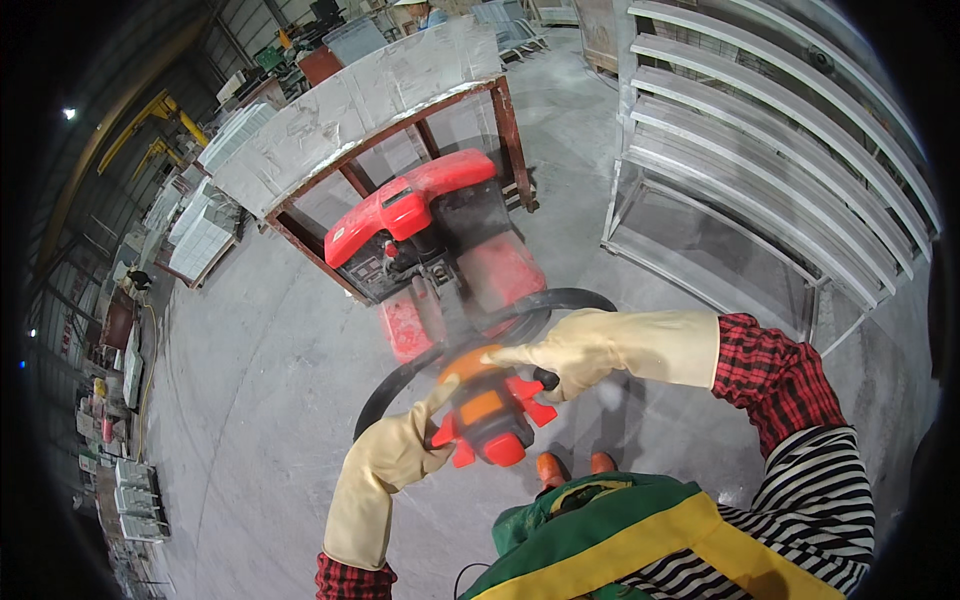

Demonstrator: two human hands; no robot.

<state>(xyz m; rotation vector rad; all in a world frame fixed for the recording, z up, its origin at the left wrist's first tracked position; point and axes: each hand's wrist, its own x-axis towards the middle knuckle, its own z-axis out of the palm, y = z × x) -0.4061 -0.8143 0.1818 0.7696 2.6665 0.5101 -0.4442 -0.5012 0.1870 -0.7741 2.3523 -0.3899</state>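
Observation:
A red and black electric pallet truck (410, 205) stands in front of me, its tiller reaching back toward my body. At the tiller's end is a dark control head (484, 408) with an orange panel and red levers. In a cream rubber glove, my left hand (402, 448) is closed round the left side of this head, one finger stretched along its top. My right hand (568, 352), gloved alike, grips the right side beside a black knob, a finger lying toward the orange part. Curved black guard bars (385, 395) spread out on both sides beyond the hands.
A rust-red metal frame with pale slabs (370, 95) stands just beyond the truck. On the right is a grey slatted metal rack (740, 130). Stacked pale blocks (205, 230) lie at the left. My orange boots (550, 468) are on the concrete floor. A person (422, 14) is far back.

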